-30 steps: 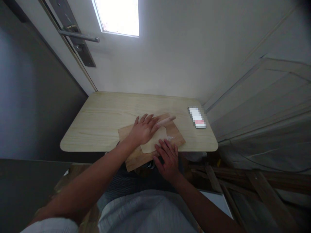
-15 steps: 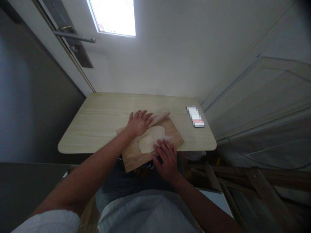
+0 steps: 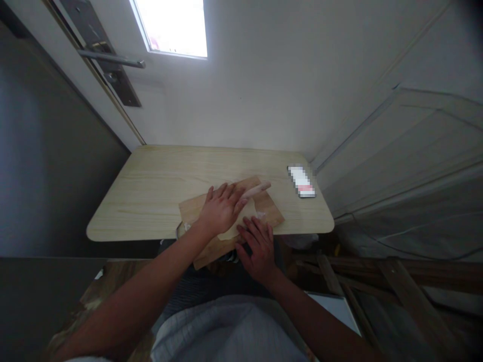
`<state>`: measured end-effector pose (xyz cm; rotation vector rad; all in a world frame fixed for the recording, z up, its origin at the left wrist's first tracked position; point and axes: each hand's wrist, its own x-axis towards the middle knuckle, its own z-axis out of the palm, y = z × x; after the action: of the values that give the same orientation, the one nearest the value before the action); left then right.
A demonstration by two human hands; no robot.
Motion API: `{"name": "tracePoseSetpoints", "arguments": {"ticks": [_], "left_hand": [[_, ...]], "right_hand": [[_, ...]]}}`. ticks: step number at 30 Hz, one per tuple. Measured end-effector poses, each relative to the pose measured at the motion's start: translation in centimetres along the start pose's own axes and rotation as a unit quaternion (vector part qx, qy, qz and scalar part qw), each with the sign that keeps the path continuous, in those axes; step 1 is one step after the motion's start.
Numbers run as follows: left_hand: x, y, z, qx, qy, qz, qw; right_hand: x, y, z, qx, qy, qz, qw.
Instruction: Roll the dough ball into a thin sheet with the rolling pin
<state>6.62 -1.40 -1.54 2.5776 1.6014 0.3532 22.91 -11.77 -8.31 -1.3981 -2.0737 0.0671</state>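
A wooden board (image 3: pixel 269 210) lies at the near edge of a light wooden table (image 3: pixel 158 186), partly overhanging it. On the board is a flat pale sheet of dough (image 3: pixel 252 205), mostly hidden by my hands. My left hand (image 3: pixel 222 207) lies flat, palm down, on a wooden rolling pin (image 3: pixel 258 189) that crosses the dough; only the pin's right end shows. My right hand (image 3: pixel 257 244) presses flat on the near edge of the board and the dough's near rim.
A small white and red object (image 3: pixel 301 181), blurred out, lies near the table's right edge. A door with a metal lever handle (image 3: pixel 111 59) stands at the far left, a white wall behind. Wooden planks (image 3: pixel 396 281) lie on the floor at the right.
My left hand has rolled the pin away from me and then back toward me over the dough. My right hand has stayed on the board's near edge.
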Motion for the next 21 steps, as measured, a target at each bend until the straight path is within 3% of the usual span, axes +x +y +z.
{"name": "tracePoseSetpoints", "arguments": {"ticks": [11,17,21], "left_hand": [[1.7,-2.2,0.5,-0.016,-0.031,-0.001,0.999],[2.2,-3.0,0.6,-0.032,-0.042,0.006,0.999],[2.3,-3.0,0.7,-0.039,-0.040,0.002,0.998]], "right_hand": [[1.3,-1.3,-0.7,0.006,0.032,0.002,0.999],[3.4,-2.4,-0.5,-0.017,-0.072,-0.012,0.997],[3.4,-2.5,-0.5,-0.030,-0.103,-0.009,0.994]]}}
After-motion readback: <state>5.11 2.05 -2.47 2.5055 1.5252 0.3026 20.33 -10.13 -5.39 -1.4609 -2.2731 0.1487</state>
